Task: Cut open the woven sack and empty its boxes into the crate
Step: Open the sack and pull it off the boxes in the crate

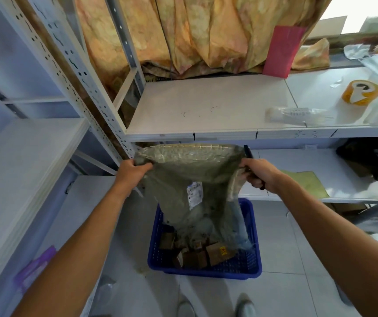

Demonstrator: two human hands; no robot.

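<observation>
head | left hand (pixel 135 169) grip clamped on sack (pixel 190 179) | right hand (pixel 260 173) grip clamped on sack and knife (pixel 249 155)

daylight, blown-out top right | soft shadows | wide-angle edge bending | slight blur

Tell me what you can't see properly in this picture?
- Inside the sack: head view, its own cloth hides any boxes left.
- Label on the sack: print too small.
- Far end of the crate: the sack hangs over it.
- Black tool in the right hand: fingers cover most of it.
</observation>
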